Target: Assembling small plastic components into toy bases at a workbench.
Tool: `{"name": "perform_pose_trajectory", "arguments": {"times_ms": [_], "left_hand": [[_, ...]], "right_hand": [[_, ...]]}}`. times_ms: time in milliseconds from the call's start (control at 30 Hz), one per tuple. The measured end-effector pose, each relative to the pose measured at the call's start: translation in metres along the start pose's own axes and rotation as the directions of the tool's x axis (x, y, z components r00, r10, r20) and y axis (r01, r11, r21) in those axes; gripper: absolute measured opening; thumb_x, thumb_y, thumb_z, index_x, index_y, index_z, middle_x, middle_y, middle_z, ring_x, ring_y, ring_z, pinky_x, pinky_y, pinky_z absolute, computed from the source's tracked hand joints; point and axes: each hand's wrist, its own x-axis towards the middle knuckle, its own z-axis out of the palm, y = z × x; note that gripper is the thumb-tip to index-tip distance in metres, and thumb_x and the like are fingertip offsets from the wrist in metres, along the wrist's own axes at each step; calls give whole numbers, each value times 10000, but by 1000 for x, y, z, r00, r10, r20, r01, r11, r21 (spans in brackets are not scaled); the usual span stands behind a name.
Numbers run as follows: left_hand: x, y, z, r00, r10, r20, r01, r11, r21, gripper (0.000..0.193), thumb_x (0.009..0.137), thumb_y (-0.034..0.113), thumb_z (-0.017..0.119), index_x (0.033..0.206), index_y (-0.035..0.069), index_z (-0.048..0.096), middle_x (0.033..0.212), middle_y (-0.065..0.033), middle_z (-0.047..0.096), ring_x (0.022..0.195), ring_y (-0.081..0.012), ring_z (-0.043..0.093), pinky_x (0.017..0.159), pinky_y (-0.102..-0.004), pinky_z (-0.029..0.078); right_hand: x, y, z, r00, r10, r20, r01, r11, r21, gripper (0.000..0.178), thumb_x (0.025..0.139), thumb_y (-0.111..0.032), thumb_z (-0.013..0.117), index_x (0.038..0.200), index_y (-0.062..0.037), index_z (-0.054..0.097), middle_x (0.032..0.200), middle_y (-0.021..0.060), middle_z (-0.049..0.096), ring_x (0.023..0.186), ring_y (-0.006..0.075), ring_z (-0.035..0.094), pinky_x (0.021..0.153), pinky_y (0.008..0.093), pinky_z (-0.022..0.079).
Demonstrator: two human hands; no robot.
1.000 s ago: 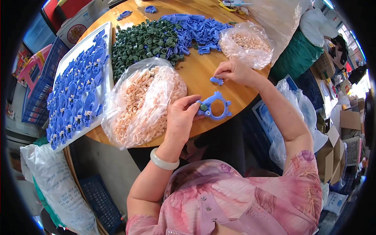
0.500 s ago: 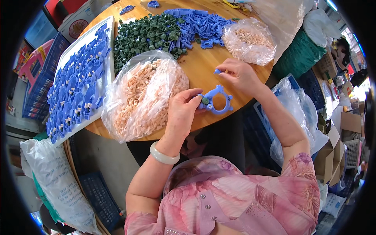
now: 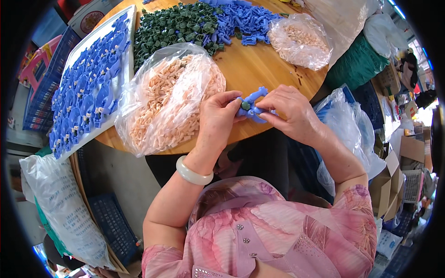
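My left hand [image 3: 219,113] is closed on a blue plastic toy part [image 3: 254,98] with a ring-shaped body and a dark green piece [image 3: 245,106] fixed on it. Thumb and forefinger pinch the part's left end, just above the table's near edge. My right hand [image 3: 293,113] is closed too, its thumb and fingers pressed together against the toy part and covering most of the ring. The small blue plastic piece in its fingertips is mostly hidden there.
Beside my left hand lies a clear bag of peach-coloured pieces [image 3: 171,104]; a smaller such bag [image 3: 300,41] lies far right. Piles of dark green pieces [image 3: 174,30] and blue parts [image 3: 248,21] cover the wooden table's [image 3: 250,65] far side. A white tray [image 3: 125,76] holds several blue assemblies.
My right hand has moved left and down, bringing the small blue piece against the toy part. The left hand keeps its grip, and the toy part has tilted slightly. The whole view has shifted a little.
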Motion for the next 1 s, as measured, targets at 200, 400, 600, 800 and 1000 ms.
{"name": "perform_pose_trajectory", "arguments": {"times_ms": [200,400,600,800,1000], "left_hand": [[-1,0,2,999,36,-36,-36,999,-2,217,862,32,549,1033,-94,595,904,-123,623,743,-164,642,632,-263,570],[0,-3,3,998,50,-25,-50,999,15,217,872,48,555,1052,-69,582,898,-102,625,754,-149,638,684,-271,568],[2,-7,2,997,57,-59,-56,998,19,211,856,27,554,1028,-91,592,927,-135,627,748,-168,645,635,-263,567],[0,-7,3,994,93,-59,-89,994,62,219,863,37,555,1042,-86,580,903,-110,621,763,-154,637,689,-274,571],[1,-9,3,992,108,-72,-104,992,66,223,853,31,558,1036,-94,578,898,-114,619,756,-155,634,686,-273,570]], "right_hand": [[-1,-2,3,998,69,6,-69,998,-5,182,728,-67,673,905,-52,630,861,73,633,816,260,577,733,347,427],[-3,-4,9,992,122,-32,-120,992,32,138,751,-120,669,876,-87,619,830,51,621,787,241,554,684,346,399],[-4,-11,11,986,159,-39,-159,987,3,145,746,-119,670,875,-91,608,785,41,600,766,234,547,676,352,393],[-5,-16,14,994,82,-67,-90,987,-131,168,730,-105,666,888,-84,612,804,52,590,776,235,547,690,361,402],[-2,-21,14,999,-8,-47,-4,968,-251,181,720,-97,666,892,-64,617,828,53,584,785,228,546,698,358,409]]}}
